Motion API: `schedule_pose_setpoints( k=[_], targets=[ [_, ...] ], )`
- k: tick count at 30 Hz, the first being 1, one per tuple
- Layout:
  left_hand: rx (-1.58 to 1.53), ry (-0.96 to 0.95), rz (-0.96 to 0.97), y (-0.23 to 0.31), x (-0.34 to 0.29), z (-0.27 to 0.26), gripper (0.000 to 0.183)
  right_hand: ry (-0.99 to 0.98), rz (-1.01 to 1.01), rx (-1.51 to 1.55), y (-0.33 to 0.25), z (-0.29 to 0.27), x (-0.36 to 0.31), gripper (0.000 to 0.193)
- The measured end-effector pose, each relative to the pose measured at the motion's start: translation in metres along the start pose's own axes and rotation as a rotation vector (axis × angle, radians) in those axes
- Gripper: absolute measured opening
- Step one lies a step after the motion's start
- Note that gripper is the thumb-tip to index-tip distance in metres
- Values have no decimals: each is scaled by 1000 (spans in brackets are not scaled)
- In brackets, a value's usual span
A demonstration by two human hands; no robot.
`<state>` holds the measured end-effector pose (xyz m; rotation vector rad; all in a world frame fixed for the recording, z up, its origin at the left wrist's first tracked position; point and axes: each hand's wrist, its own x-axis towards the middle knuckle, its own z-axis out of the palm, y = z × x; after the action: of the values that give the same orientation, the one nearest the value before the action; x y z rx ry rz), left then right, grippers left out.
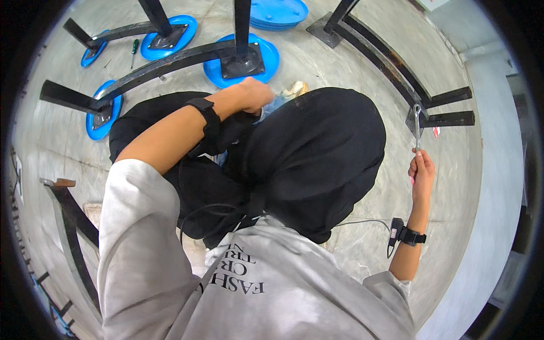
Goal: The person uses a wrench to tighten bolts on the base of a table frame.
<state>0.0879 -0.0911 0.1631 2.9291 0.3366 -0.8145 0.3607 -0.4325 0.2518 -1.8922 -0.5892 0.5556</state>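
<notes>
My right hand (pixel 421 165), far out to the right, grips the lower end of a long silver ratchet wrench (pixel 417 129). The wrench's ringed head points away from me, over the end of a black metal frame (pixel 391 82). Above my knees is my left hand (pixel 258 93), curled and slightly blurred, with its fingers mostly hidden. Just beyond it lies a round blue plastic disc (pixel 271 59), with a square black foot plate (pixel 242 65) of another black frame (pixel 164 66) resting on it.
More blue discs (pixel 184 48) sit under frame plates at the left, and a stack of blue discs (pixel 277 14) stands at the top. A green-handled screwdriver (pixel 135 46) lies on the grey floor. Another black frame (pixel 71 221) is at the left. A cable (pixel 362 221) runs to my right wrist.
</notes>
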Motion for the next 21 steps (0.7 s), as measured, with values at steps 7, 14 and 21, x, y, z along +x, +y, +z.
schedule_pose_setpoints(
  k=[7,14,21],
  targets=[
    [-585,401,-201,82,-85,-22,19,4,24,-1,4,5,-7,22],
    [-966,567,-344,130,-146,42,42,0,-13,56,-10,21,11,21],
    [-1265,504,-321,118,-154,89,48,-8,-51,142,-42,45,18,21]
  ],
)
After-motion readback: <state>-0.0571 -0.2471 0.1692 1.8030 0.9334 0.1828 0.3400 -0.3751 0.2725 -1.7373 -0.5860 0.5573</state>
